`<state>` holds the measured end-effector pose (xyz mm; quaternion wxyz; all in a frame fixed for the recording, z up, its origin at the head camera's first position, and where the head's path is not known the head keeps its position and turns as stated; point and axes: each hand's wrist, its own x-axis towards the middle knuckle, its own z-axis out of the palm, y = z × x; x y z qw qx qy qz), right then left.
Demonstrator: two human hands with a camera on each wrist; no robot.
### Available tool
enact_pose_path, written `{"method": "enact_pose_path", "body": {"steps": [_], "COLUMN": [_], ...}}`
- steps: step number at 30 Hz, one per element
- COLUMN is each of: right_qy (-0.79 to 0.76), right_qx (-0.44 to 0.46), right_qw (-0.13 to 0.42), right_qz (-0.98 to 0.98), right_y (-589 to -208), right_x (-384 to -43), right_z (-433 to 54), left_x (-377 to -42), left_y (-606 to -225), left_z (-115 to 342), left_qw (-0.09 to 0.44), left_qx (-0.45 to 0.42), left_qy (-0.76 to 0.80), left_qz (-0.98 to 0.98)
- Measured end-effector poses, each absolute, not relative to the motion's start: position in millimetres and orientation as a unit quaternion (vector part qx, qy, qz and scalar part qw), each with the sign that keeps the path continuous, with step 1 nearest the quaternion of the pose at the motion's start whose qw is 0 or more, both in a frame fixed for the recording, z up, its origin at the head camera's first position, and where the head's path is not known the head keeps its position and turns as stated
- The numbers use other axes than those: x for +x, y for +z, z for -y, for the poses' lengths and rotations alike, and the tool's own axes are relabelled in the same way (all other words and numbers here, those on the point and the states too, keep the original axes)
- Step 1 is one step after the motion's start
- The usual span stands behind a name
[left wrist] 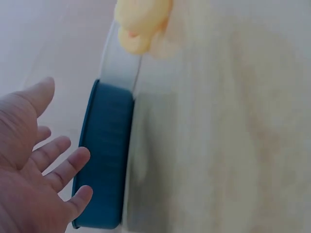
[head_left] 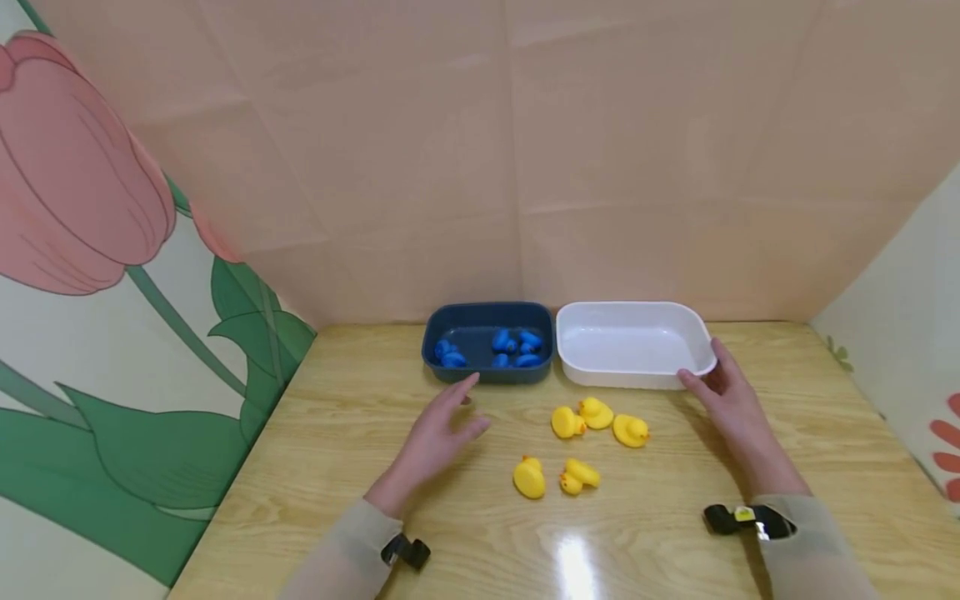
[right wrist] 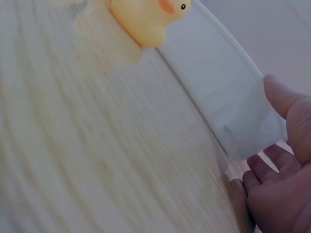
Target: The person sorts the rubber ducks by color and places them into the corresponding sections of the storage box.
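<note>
My left hand (head_left: 436, 431) hovers with relaxed, spread fingers just in front of a dark blue plastic container (head_left: 488, 376). Several small blue toys (head_left: 527, 340) lie inside that container. In the left wrist view the fingertips (left wrist: 83, 193) overlap its outer wall. At the front right corner of a white plastic container (head_left: 637, 381), my right hand (head_left: 737, 414) grips with the thumb at the front rim and the fingers round the right side. The right wrist view has the thumb (right wrist: 278, 95) at the rim of the white container, its fingers partly hidden behind the corner.
Several yellow rubber ducks (head_left: 596, 412) are scattered on the wooden table (head_left: 300, 517) in front of the containers, some tipped over. The two containers stand side by side against a pinkish-brown covered wall (head_left: 420, 167). A flower-painted wall (head_left: 90, 375) borders the left side.
</note>
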<state>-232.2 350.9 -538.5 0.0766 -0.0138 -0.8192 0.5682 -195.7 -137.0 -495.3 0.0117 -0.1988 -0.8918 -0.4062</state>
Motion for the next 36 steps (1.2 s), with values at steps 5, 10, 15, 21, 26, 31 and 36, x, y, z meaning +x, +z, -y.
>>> {"method": "enact_pose_path", "body": {"steps": [5,10,15,21,26,31,36], "right_qy": [0.565,0.565,0.573,0.558,0.563,0.560,0.560], "right_qx": [-0.019,-0.024,-0.022,-0.038,-0.041,-0.055,-0.055], "right_qw": [0.071,0.065,0.069,0.056,0.052,0.047,0.049], "right_qz": [0.822,0.822,0.816,0.827,0.824,0.825,0.825], "right_y": [-536.1,-534.6,-531.8,-532.3,-532.6,-532.6,-533.9], "right_x": [-228.2,-226.5,-227.5,-229.1,-229.7,-228.5,-227.8], "right_z": [-353.8,-352.1,-345.5,-343.2,-343.7,-345.7,-347.5], "left_x": [-183.8,-173.7,-166.6,-162.0,-162.3,-164.5,-167.2], "left_y": [-496.3,-497.3,-502.1,-504.7,-505.7,-508.9,-511.8], "left_z": [125.4,116.9,114.0,110.9,107.8,104.8,102.6], "left_qw": [-0.030,-0.068,-0.099,-0.111,-0.114,-0.110,-0.098], "left_qx": [-0.222,-0.247,-0.260,-0.281,-0.291,-0.303,-0.319], "left_qy": [-0.409,-0.399,-0.384,-0.358,-0.337,-0.316,-0.285], "left_qz": [0.885,0.880,0.881,0.884,0.888,0.892,0.898]}}
